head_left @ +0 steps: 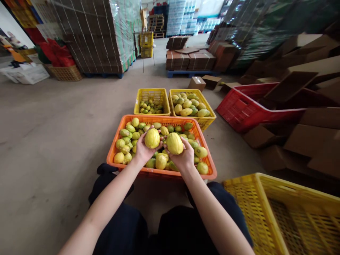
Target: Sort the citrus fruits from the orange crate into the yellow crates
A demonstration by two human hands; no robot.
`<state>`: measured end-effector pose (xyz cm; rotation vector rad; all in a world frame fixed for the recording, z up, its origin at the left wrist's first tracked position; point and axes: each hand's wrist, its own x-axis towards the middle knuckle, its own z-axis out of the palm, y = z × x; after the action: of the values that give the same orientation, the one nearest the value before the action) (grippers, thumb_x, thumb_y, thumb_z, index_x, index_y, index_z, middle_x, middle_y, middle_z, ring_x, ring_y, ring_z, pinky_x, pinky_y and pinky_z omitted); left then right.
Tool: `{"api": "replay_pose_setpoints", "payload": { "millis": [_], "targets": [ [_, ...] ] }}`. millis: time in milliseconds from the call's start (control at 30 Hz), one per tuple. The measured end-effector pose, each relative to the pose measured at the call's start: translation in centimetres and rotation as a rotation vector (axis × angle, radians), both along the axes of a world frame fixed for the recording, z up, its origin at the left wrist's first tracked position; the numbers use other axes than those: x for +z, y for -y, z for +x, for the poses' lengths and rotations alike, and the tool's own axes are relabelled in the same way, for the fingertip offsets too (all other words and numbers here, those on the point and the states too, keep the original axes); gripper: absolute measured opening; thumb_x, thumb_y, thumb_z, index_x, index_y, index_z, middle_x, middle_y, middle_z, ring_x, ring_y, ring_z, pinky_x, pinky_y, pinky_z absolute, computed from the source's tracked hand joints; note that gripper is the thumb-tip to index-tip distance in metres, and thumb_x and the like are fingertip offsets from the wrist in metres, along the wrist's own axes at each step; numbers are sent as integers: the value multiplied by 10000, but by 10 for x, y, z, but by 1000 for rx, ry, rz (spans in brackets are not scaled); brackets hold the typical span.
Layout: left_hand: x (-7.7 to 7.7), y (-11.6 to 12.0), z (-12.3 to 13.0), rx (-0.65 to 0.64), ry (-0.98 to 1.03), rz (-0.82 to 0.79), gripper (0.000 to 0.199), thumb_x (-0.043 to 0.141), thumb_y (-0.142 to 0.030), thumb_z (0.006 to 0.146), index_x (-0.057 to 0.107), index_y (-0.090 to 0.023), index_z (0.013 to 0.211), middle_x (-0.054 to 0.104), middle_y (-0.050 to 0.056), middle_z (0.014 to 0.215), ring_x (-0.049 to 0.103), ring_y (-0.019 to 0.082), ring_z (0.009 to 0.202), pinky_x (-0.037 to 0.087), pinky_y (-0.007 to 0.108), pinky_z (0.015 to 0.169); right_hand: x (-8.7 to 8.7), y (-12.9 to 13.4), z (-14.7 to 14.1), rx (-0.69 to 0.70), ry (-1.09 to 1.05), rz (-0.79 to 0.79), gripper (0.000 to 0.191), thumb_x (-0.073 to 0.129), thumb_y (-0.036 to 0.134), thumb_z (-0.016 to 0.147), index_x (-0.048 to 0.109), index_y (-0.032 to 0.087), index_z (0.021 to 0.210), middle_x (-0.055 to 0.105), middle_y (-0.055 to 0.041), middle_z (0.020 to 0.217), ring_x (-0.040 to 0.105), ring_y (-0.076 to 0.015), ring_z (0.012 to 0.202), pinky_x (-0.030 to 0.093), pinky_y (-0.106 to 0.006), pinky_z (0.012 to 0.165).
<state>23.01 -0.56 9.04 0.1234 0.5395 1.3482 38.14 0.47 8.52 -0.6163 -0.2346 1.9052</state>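
Left fingers (142, 139) cup yellow fruit (152, 138), right fingers (186, 143) second fruit (174, 143), above orange crate (157, 172).

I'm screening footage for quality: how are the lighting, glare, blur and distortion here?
Head view, middle: fruit in the left hand and fruit in the right hand look fairly sharp; head view, right edge: cardboard boxes stretch and soften; head view, background: bright light pales stacked packs and plastic wrap glints.

Bare forearms (114, 196) I'm watching from afar, wrists (136, 164) narrowing toward a bare left hand (143, 151) and right hand (186, 156), dark navy trousers (122, 225) covering both legs (228, 203)
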Motion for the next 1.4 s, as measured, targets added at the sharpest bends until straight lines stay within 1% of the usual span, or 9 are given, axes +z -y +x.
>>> {"api": "replay_pose_setpoints", "payload": {
  "millis": [67, 133, 233, 367, 567, 833, 1133, 1267, 1400],
  "targets": [
    [2, 1, 1, -35, -3, 27, 399, 359, -328, 1020, 653, -235, 1272, 749, 65, 1071, 690, 158, 691, 545, 250, 581, 2, 0, 1, -17, -59, 5, 221, 605, 322, 812, 700, 174, 945, 776, -93, 855, 685, -205, 655, 575, -296, 543],
    [2, 1, 3, -30, 22, 43, 385, 374, -346, 1024, 676, -234, 1234, 750, 65, 1086, 685, 156, 699, 551, 256, 609, 4, 0, 2, -57, -103, 23, 244, 607, 312, 816, 700, 185, 1001, 779, -84, 903, 691, -194, 671, 592, -299, 591],
    [2, 0, 8, 48, 93, 73, 360, 392, -306, 1021, 678, -224, 1224, 745, 55, 1102, 718, 192, 896, 583, 332, 851, 7, 1, 1, -140, -139, 18, 305, 575, 247, 817, 689, 218, 1098, 780, -68, 994, 731, -213, 830, 617, -344, 729],
    [4, -4, 17, 97, 132, 75, 365, 414, -272, 992, 650, -212, 1263, 740, 61, 1103, 714, 212, 1006, 536, 425, 1017, 10, 0, -4, -197, -174, -55, 302, 530, 274, 874, 679, 251, 1136, 779, -47, 1010, 733, -210, 890, 611, -323, 705],
    [4, -11, 26, 100, 169, -12, 306, 439, -313, 966, 697, -172, 1051, 739, 62, 907, 718, 184, 826, 561, 382, 979, 6, -3, -10, -213, -203, -100, 240, 580, 283, 858, 680, 266, 1076, 759, -9, 843, 723, -211, 783, 610, -320, 648],
    [5, -14, 30, 94, 179, -32, 241, 455, -247, 929, 676, -174, 867, 729, 54, 854, 720, 180, 763, 586, 393, 945, 4, -3, -9, -216, -219, -91, 249, 609, 238, 814, 654, 265, 1057, 739, 16, 791, 715, -193, 697, 625, -317, 608],
    [11, -13, 30, 110, 148, -60, 167, 508, -207, 862, 667, -170, 894, 716, 49, 808, 714, 184, 734, 598, 405, 926, 6, -3, -8, -188, -194, -83, 252, 580, 223, 838, 637, 283, 1076, 743, 21, 805, 722, -189, 703, 628, -309, 608],
    [6, -12, 32, 122, 152, -64, 204, 517, -212, 850, 681, -154, 957, 738, 75, 887, 738, 230, 871, 591, 409, 946, 5, -4, -8, -191, -222, -167, 274, 537, 234, 853, 649, 271, 1100, 751, -4, 823, 721, -191, 719, 629, -301, 623],
    [-2, -11, 32, 139, 137, -130, 289, 465, -230, 895, 683, -147, 1065, 748, 102, 969, 729, 256, 1006, 598, 393, 938, -8, -7, -8, -196, -190, -240, 331, 497, 262, 832, 671, 216, 1110, 756, -57, 832, 727, -220, 806, 636, -324, 676]
  ]
}}
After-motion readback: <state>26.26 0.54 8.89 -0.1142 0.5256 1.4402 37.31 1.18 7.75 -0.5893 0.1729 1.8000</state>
